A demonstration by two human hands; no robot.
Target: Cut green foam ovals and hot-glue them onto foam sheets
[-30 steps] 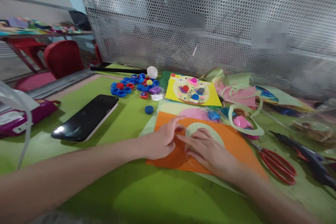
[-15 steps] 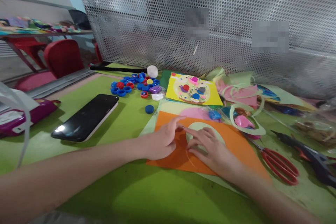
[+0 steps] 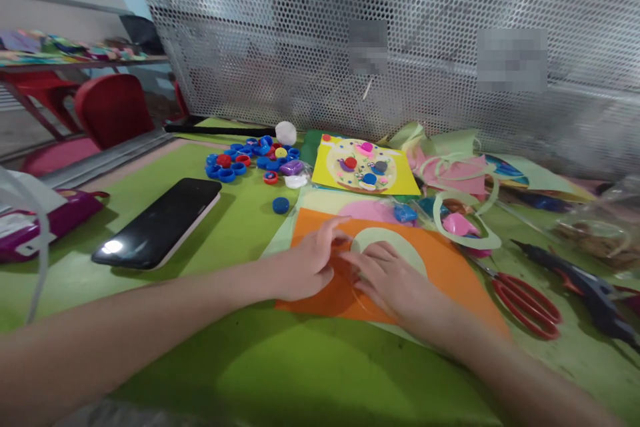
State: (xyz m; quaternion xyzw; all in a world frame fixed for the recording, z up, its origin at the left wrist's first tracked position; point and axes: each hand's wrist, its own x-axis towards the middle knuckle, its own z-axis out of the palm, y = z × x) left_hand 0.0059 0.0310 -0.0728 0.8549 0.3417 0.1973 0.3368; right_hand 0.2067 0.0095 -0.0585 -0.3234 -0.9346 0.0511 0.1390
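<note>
An orange sheet [image 3: 450,270] lies on the green table with a pale green paper circle [image 3: 395,241] on top of it. My left hand [image 3: 307,260] rests on the sheet's left part, its index finger stretched toward the circle's edge. My right hand [image 3: 390,277] lies flat on the circle with its fingers spread, pressing it down. Neither hand holds anything.
Red scissors [image 3: 525,303] and a black glue gun [image 3: 580,283] lie to the right. A black phone [image 3: 160,221] lies to the left. Several bottle caps [image 3: 255,157], a yellow craft card [image 3: 363,172] and paper offcuts [image 3: 457,170] sit behind. A perforated metal screen [image 3: 400,27] walls the back.
My right hand's fingers shifted slightly over the pale circle. The view drifted a little, otherwise both hands stay in place on the orange sheet.
</note>
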